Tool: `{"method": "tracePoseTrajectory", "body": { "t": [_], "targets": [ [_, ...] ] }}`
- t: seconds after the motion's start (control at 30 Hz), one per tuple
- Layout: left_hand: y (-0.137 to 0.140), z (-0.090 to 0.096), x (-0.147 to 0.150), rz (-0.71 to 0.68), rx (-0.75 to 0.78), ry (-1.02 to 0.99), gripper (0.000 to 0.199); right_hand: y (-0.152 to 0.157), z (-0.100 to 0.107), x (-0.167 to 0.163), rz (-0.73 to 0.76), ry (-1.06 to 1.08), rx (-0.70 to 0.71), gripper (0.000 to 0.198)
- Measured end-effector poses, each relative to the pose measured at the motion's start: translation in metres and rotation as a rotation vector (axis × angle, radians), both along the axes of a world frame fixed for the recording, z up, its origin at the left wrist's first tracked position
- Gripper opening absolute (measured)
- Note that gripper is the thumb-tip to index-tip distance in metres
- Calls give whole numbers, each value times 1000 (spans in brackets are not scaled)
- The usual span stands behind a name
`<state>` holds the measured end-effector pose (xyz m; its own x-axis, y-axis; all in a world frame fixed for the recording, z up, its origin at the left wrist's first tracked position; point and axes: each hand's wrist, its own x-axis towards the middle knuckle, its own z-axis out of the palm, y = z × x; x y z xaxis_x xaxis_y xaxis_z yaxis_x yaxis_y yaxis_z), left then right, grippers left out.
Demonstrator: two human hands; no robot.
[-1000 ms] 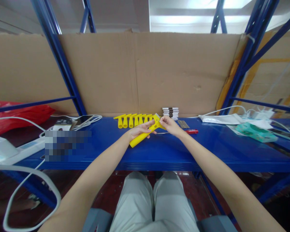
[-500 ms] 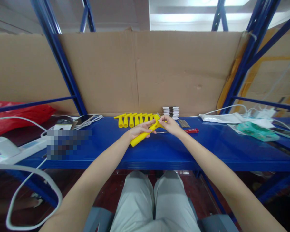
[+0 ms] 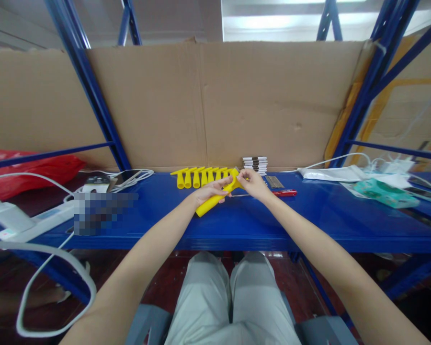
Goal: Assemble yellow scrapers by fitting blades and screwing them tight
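The tool (image 3: 209,206) is yellow, the tabletop (image 3: 237,223) blue, the cardboard (image 3: 151,110) brown.

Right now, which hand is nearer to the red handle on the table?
Right. The right hand is just left of the red handle; the left hand is farther left, holding the yellow tool.

No legible lettering or labels

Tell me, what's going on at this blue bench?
A seated person's left hand holds a yellow plastic piece at a slant, while the right hand's fingers work at its far end; what they pinch is too small to tell. Similar yellow pieces stand in a row behind, and a red-handled tool lies by the right wrist.
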<state>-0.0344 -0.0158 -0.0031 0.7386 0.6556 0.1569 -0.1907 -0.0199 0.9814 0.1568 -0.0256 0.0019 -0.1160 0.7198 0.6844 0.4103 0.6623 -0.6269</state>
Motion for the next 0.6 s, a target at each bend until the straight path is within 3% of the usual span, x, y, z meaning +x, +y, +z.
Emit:
{"method": "tracePoseTrajectory", "body": {
  "t": [0.2,0.6],
  "targets": [
    [0,0,2,39,-20,24,65,0,-1,0,-67,-19,-72,8],
    [-3,3,4,16,-11,0,65,22,-14,13,53,103,-67,33]
  ]
}}
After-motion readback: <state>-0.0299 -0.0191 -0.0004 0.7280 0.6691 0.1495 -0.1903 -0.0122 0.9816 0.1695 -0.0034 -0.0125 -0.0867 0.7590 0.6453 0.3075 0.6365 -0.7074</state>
